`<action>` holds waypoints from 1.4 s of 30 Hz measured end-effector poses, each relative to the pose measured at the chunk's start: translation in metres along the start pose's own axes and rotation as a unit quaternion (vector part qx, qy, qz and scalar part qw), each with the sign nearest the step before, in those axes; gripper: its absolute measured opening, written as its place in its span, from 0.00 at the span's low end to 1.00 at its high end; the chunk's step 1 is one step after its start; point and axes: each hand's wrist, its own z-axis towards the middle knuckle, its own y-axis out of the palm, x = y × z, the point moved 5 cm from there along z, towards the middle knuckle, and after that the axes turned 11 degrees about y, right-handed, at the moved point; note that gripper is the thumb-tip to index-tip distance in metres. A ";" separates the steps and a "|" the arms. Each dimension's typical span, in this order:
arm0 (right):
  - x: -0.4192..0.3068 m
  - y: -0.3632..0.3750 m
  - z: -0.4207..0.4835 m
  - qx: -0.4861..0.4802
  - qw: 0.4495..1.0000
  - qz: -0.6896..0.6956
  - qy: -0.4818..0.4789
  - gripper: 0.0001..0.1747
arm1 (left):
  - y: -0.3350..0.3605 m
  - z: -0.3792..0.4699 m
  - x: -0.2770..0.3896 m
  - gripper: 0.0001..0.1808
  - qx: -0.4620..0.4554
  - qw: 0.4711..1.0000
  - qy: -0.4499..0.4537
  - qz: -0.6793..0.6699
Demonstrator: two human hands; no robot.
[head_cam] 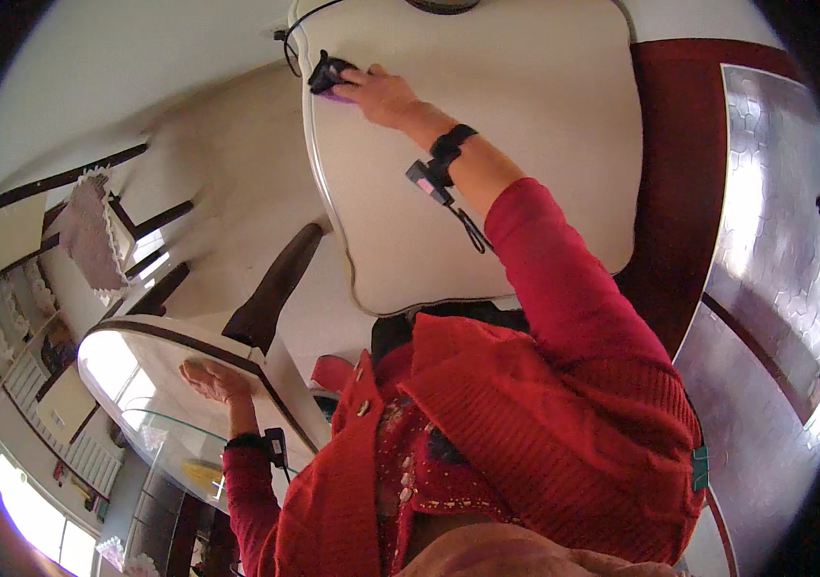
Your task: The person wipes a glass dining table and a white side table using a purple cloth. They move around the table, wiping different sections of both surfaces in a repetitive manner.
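Note:
My right hand is stretched out over a cream, curved-edge surface. Its fingers grip and press a crumpled black cloth with some purple near the surface's left edge. My left hand lies spread on a pale, glossy tabletop with a dark edge, at the lower left, and holds nothing. Each wrist wears a black strap with a small device and cable.
Dark wood borders the cream surface on the right. A black cable hangs at its upper left corner. A dark round object stands at the top edge. A chair with a lace-edged cover is at the left.

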 end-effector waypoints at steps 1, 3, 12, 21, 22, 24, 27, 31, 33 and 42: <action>0.015 -0.004 0.000 0.005 1.000 -0.009 -0.001 0.29 | -0.001 0.000 -0.001 0.34 0.024 0.999 0.033 -0.030; 0.071 -0.017 0.000 0.051 0.993 -0.042 0.103 0.29 | 0.000 -0.002 -0.001 0.37 0.029 0.996 0.049 -0.070; 0.338 -0.098 -0.085 0.178 0.871 -0.122 0.442 0.24 | -0.006 -0.003 0.013 0.36 -0.026 1.000 0.005 0.009; 0.266 -0.078 0.023 0.088 0.970 -0.035 0.225 0.20 | 0.001 -0.013 -0.007 0.40 -0.017 0.996 -0.032 -0.075; 0.270 -0.079 0.028 0.075 0.967 -0.066 0.235 0.20 | 0.002 -0.015 -0.017 0.40 -0.026 0.998 -0.017 -0.048; 0.293 -0.081 0.036 0.050 0.957 -0.131 0.254 0.19 | 0.008 -0.017 -0.044 0.41 -0.046 0.999 0.022 0.015; 0.365 -0.085 0.033 0.070 0.907 -0.148 0.388 0.22 | 0.017 -0.019 -0.075 0.41 -0.052 0.992 0.092 0.068; 0.453 -0.108 -0.023 -0.014 0.878 -0.304 0.370 0.32 | 0.012 -0.018 -0.067 0.38 -0.035 0.994 0.099 -0.004; 0.446 -0.134 -0.066 0.254 0.907 -0.252 0.222 0.25 | 0.008 -0.012 -0.056 0.36 -0.056 0.997 0.000 -0.045; 0.404 -0.114 -0.249 0.174 0.810 -0.226 0.513 0.26 | -0.005 0.008 0.005 0.33 -0.024 0.995 -0.077 -0.066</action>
